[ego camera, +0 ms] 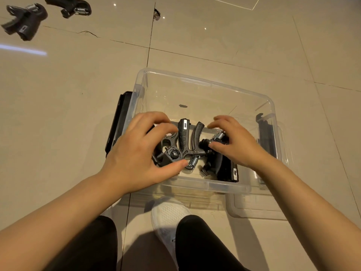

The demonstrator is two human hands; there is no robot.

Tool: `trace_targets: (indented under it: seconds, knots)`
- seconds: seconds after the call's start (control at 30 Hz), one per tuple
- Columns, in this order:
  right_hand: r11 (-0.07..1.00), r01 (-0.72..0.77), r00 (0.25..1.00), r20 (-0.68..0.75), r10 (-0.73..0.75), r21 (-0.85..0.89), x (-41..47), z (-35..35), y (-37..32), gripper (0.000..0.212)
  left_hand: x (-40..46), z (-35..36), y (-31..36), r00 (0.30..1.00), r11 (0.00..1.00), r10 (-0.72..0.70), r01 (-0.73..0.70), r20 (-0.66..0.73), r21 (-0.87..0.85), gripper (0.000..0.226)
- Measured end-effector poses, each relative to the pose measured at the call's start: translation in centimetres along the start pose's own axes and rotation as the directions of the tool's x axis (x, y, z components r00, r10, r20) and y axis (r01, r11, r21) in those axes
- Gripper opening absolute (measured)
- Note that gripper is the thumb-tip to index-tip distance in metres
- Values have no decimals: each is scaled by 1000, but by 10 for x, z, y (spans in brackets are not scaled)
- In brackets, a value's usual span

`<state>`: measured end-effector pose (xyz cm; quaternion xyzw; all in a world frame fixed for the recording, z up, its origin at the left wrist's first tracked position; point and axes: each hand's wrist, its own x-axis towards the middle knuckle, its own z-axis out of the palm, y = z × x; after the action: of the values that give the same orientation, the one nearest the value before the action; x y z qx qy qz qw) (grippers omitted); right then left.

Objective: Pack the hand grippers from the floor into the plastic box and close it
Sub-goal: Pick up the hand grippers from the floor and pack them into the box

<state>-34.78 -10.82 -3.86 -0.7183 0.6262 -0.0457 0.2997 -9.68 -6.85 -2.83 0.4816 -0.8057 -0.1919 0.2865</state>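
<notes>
Clear glossy plastic box [205,83], matt black hand grippers [187,141] with metal springs, polished floor tiles [78,90].

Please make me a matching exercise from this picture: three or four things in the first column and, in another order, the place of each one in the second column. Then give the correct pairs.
Things:
1. left hand
2. two hand grippers
3. white shoe
4. lid

Places:
A. on the floor, far upper left, outside the plastic box
B. on the hand gripper inside the box
C. below the near wall of the box, between the forearms
D. flat on the floor at the near right corner of the box

Pairs: 1-B, 2-A, 3-C, 4-D
</notes>
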Motion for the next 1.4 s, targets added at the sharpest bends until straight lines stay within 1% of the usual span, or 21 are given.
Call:
trace_targets:
  seconds: [0.03, 0.07, 0.1, 0.17, 0.23, 0.3, 0.4, 0.47, 0.53, 0.6, 0.67, 0.7, 0.77, 0.87, 0.97, 1.03, 1.1, 1.23, 1.33, 1.4]
  knots:
    - [990, 44, 998, 29, -48, 135, -8, -4, -14, 37, 0, -1, 1, 1000, 1000, -15, 15, -19, -1, 57]
    - [963, 71, 992, 82, -96, 259, -17, -6, -29, 37, 1, -1, 2, 999, 1000, -23, 23, -35, 3, 58]
    - [935, 99, 980, 130, -151, 340, -24, -4, -43, 39, 0, -1, 3, 999, 1000, -22, 23, -45, 9, 58]
    - [892, 190, 948, 160, -276, 410, -32, 5, -64, 42, 0, -2, 5, 999, 1000, 4, -3, -51, 21, 60]
    - [863, 232, 935, 141, -324, 449, -33, 12, -73, 40, 0, -3, 6, 998, 999, 34, -32, -55, 33, 62]
    - [852, 233, 937, 127, -326, 470, -32, 14, -73, 39, 1, -3, 6, 997, 997, 56, -53, -58, 53, 63]
    - [857, 238, 932, 142, -335, 456, -35, 16, -68, 37, 2, -2, 6, 992, 990, 119, -115, -41, 83, 63]
    - [826, 191, 943, 135, -305, 530, -36, 12, -65, 35, 2, -2, 6, 989, 988, 135, -130, -56, 84, 64]
    - [777, 137, 971, 73, -229, 615, -33, 4, -62, 33, 2, -3, 4, 989, 991, 110, -102, -97, 81, 63]
    - [758, 74, 995, 4, -101, 648, -24, -2, -56, 30, 2, -2, 3, 988, 996, 60, -49, -143, 79, 56]
    - [807, -13, 998, -41, 46, 590, -12, -2, -50, 30, 2, -1, 2, 986, 998, 21, -10, -166, 66, 50]
    - [841, -64, 992, -59, 113, 536, -4, 0, -46, 32, 1, 0, 2, 985, 998, 16, -6, -170, 58, 48]
    - [874, -164, 973, -69, 219, 457, 10, 5, -42, 42, 1, 1, 1, 985, 998, 28, -19, -168, 54, 45]
    - [917, -243, 957, -74, 279, 317, 29, 13, -39, 56, 0, 2, -1, 986, 997, 52, -42, -158, 64, 41]
    - [924, -278, 947, -86, 309, 262, 46, 21, -37, 51, -1, 4, -1, 988, 996, 54, -43, -144, 81, 41]
    - [946, -271, 954, -77, 288, 176, 56, 26, -35, 49, -1, 4, -1, 990, 995, 52, -40, -133, 91, 40]
    - [967, -243, 968, -47, 247, 81, 64, 31, -33, 54, -1, 4, -1, 991, 995, 51, -40, -127, 91, 38]
    - [978, -207, 978, 8, 207, -11, 75, 35, -29, 59, -1, 4, -1, 991, 995, 48, -37, -125, 92, 37]
    - [987, -157, 988, -14, 156, -37, 75, 38, -29, 56, -1, 5, -1, 992, 995, 46, -35, -119, 94, 35]
    - [992, -80, 997, -30, 78, -98, 70, 42, -28, 54, -1, 5, -1, 993, 995, 42, -31, -113, 95, 34]
